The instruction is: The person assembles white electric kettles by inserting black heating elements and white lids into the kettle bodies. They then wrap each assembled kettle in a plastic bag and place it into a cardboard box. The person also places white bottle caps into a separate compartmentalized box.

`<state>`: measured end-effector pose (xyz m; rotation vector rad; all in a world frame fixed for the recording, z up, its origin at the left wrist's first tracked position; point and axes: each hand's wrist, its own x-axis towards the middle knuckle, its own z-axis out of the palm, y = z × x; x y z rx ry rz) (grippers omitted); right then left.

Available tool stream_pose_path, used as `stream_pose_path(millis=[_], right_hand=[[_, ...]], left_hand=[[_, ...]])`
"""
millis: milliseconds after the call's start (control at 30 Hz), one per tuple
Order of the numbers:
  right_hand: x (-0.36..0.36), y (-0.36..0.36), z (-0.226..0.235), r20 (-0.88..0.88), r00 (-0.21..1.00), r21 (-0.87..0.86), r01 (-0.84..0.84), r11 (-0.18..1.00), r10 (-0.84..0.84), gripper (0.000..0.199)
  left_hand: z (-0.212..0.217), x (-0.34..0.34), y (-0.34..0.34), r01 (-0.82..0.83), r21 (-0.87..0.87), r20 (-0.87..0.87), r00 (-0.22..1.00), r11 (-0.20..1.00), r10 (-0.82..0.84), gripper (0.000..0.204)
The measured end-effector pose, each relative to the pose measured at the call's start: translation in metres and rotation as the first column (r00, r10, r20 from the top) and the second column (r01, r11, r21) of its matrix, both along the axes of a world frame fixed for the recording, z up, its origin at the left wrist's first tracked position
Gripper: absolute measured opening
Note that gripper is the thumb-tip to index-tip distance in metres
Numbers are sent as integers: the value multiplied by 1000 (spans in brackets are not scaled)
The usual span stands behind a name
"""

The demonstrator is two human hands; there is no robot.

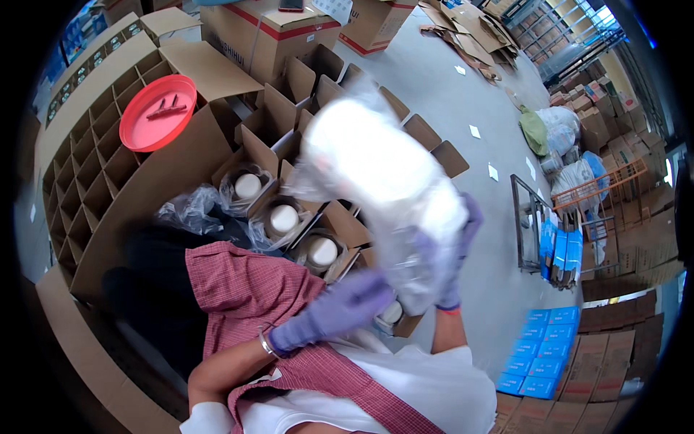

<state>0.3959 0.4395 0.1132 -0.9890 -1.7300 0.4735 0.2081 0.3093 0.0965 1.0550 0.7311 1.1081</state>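
My right hand (pixel 463 242), in a purple glove, grips a large white item in clear plastic (pixel 376 152) and holds it up in front of me. Motion blurs this item, so its kind is unclear. Low beside it is my left hand (pixel 347 307), also gloved and smeared by movement; its fingers cannot be made out. Below the hands stand several open small cartons (pixel 256 148). Some contain plastic-bagged things with round white tops, such as this white top (pixel 283 219) and another white top (pixel 322 252).
At left, a red round tray (pixel 155 135) with slim dark pieces rests on a large carton with cardboard dividers (pixel 85 155). Taped cartons (pixel 271 36) stand beyond. To the right are blue boxes (pixel 538 351), a metal rack (pixel 526 217) and stacked brown cartons (pixel 600 362).
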Motion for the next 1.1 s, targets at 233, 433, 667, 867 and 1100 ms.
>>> stream_pose_path(millis=[233,433,667,867,1100], right_hand=[[134,35,-43,309,950,-103,-12,995,43,71],[68,63,-90,661,746,-302,164,939,83,74],[49,127,-180,921,345,-148,-114,982,179,77],[-87,174,-126,904,264,-339,-37,940,336,60],[-410,103,-60,830,440,170,-784,597,343,81]], left_hand=[[-55,-54,-18,224,99,-400,901,970,-168,44],[-13,-146,-50,-266,-62,-536,822,962,193,41],[-23,-229,-97,-597,58,-552,648,800,524,38],[-23,-349,-148,-753,426,-716,59,502,696,37],[-45,-399,-255,-540,722,-637,-763,433,110,47]])
